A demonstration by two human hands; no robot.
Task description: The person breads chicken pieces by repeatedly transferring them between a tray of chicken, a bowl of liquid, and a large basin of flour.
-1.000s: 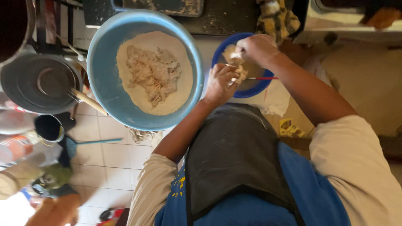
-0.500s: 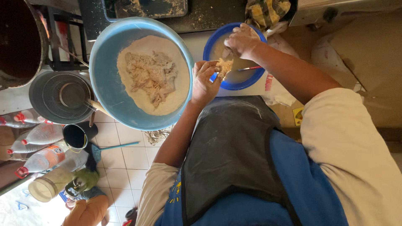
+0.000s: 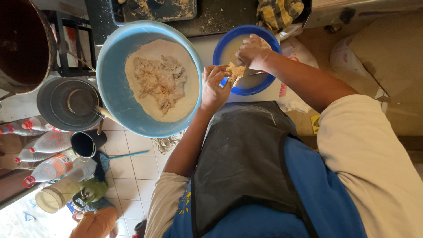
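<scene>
Over the small blue bowl, at two o'clock from the big blue basin, I see left hand and right hand pinching a dough lump between them.

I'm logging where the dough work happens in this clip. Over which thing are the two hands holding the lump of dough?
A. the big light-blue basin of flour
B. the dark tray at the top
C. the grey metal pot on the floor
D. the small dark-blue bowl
D: the left hand and right hand hold the lump of dough over the rim of the small dark-blue bowl, beside the light-blue basin, not over it.
</scene>
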